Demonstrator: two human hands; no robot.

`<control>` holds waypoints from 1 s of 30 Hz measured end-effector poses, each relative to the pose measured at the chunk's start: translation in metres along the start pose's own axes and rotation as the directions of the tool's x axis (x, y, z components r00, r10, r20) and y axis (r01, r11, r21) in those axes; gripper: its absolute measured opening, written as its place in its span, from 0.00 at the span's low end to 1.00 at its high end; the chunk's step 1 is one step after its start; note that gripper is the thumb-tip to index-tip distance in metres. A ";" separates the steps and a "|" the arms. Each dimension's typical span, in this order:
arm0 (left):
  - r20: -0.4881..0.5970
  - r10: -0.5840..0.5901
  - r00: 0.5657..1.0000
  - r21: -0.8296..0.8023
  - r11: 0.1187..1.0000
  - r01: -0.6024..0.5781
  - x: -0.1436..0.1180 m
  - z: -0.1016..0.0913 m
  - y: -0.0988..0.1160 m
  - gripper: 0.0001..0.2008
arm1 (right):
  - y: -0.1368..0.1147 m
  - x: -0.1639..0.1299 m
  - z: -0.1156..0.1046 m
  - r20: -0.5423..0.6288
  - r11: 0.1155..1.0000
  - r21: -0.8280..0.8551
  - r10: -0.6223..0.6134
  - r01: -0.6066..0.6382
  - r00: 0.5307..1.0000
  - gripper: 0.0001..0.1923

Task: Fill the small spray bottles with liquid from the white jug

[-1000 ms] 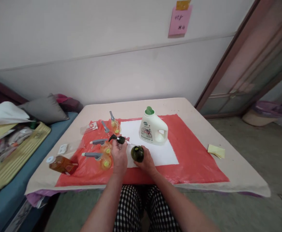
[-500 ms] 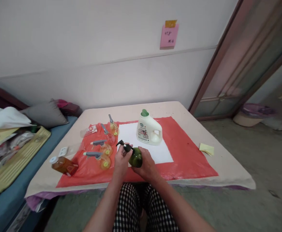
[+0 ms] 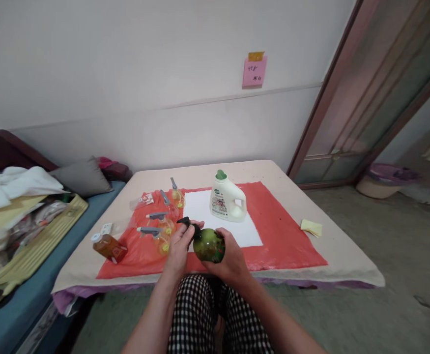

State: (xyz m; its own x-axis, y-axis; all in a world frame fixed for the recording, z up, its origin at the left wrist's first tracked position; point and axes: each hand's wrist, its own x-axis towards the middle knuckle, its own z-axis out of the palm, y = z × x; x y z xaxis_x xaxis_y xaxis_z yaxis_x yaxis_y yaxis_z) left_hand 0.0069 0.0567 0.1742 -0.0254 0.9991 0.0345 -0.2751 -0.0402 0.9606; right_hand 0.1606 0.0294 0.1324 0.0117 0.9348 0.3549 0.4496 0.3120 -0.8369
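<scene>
A green bottle [image 3: 208, 245] is over the near edge of a white sheet [image 3: 250, 236], the right hand [image 3: 232, 255] wrapped around its right side. The left hand [image 3: 181, 241] grips the black pump [image 3: 196, 231] at its upper left; whether it is seated is unclear. Beyond stands a cream jug [image 3: 224, 202]. Left are four spray bottles [image 3: 162, 241], then an amber bottle [image 3: 108, 247]; yellow paper [image 3: 311, 227] lies right.
</scene>
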 end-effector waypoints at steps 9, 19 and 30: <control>-0.057 -0.038 0.998 -0.211 0.977 0.025 -0.017 0.012 0.013 0.15 | -0.023 -0.011 -0.006 0.165 0.912 0.386 0.077 -0.136 0.983 0.36; -0.267 -0.055 0.962 -0.214 0.977 -0.003 -0.034 0.028 0.009 0.20 | -0.018 -0.023 0.009 -0.147 0.980 -0.124 -0.173 0.156 0.974 0.36; -0.165 -0.012 0.986 -0.153 0.988 -0.014 -0.035 0.018 0.015 0.22 | -0.024 -0.024 0.003 -0.134 0.976 -0.107 -0.202 0.189 0.970 0.36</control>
State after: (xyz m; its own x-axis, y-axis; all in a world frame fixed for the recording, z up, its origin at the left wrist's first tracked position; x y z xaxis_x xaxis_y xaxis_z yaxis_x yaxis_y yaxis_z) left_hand 0.0213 0.0218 0.1925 -0.1804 0.9833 -0.0226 -0.4181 -0.0559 0.9067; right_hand 0.1472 0.0001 0.1426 0.0399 0.8210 0.5695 0.5364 0.4632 -0.7055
